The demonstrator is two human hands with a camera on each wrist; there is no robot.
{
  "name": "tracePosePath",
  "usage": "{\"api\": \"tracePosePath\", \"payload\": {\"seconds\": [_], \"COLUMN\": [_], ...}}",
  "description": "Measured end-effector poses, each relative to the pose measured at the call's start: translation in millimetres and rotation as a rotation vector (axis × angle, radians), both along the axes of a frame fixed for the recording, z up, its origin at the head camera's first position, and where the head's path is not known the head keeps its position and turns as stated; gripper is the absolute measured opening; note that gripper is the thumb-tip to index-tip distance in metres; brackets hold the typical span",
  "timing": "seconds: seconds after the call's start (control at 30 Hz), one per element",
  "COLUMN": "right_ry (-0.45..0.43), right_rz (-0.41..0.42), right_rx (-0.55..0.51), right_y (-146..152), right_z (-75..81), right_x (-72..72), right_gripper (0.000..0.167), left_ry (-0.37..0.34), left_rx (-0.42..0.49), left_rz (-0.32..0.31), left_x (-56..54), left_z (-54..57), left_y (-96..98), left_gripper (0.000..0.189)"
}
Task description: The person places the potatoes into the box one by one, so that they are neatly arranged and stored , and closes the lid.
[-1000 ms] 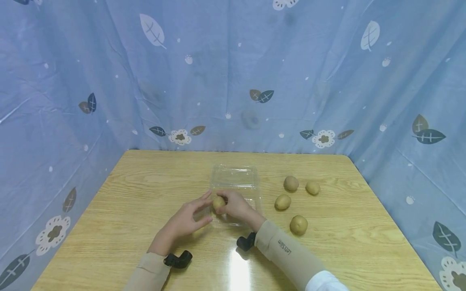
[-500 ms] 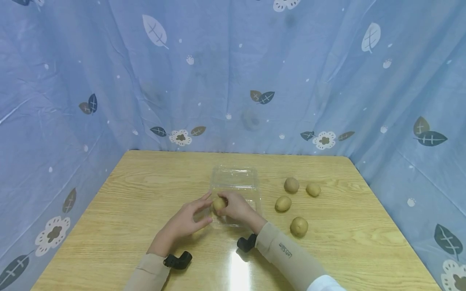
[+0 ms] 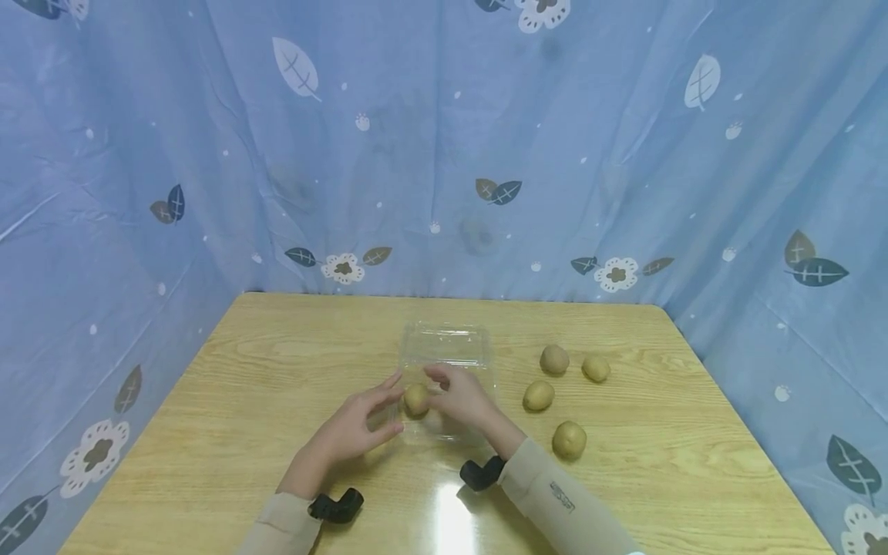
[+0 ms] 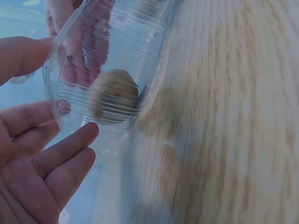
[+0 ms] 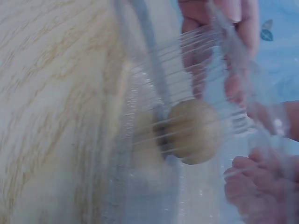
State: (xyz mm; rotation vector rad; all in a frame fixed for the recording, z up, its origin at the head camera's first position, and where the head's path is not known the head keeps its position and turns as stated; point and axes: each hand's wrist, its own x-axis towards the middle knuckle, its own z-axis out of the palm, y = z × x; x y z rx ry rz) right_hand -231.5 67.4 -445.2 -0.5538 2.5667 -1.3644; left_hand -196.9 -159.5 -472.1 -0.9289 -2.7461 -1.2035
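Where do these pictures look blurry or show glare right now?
Head view: white glare on the table, smeared lettering on the right sleeve; left wrist view: thin bright reflections along the clear container and across the potato in it; right wrist view: blurriest of the three, table and container both smeared.

white glare lay on the pale yellow wood-grained table (image 3: 277, 362); blur smeared the right wrist view, softening the round tan potato (image 5: 194, 133).

Small dark lettering (image 3: 562, 497) is running along the beige sleeve (image 3: 544, 482) behind the right hand (image 3: 465, 397), but it is appearing too blurred to read; no legible text is showing.
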Motion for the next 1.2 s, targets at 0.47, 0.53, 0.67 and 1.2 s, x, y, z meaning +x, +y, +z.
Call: {"api": "tracePosePath", "payload": {"seconds": [0.47, 0.53, 0.67, 1.2], "right_ry": [0.039, 0.037, -0.007, 0.027], "right_rz": [-0.094, -0.089, -0.076, -0.188], "right_rx": [-0.202, -0.253, -0.327, -0.381], "right_y": [26, 32, 46, 97], "right_z": [17.4, 20.5, 24.6, 19.4], "right_x": [12.5, 14.9, 21.7, 43.6], "right_gripper": [0.05, 0.05, 0.052, 0.049], "left_ry": [0.017, 0.038, 0.077, 0.02], "left_rx": [-0.01, -0.013, -0.02, -0.027], "left_rz": [0.012, 0.009, 0.004, 0.026], "left_x": [0.0, 0.0, 0.7, 1.9], "left_z": [-0.1, 0.1, 0.0, 1.8], "left_y": [0.7, 1.0, 0.9, 0.9], "left_gripper": [0.055, 0.054, 0.053, 0.056]}}
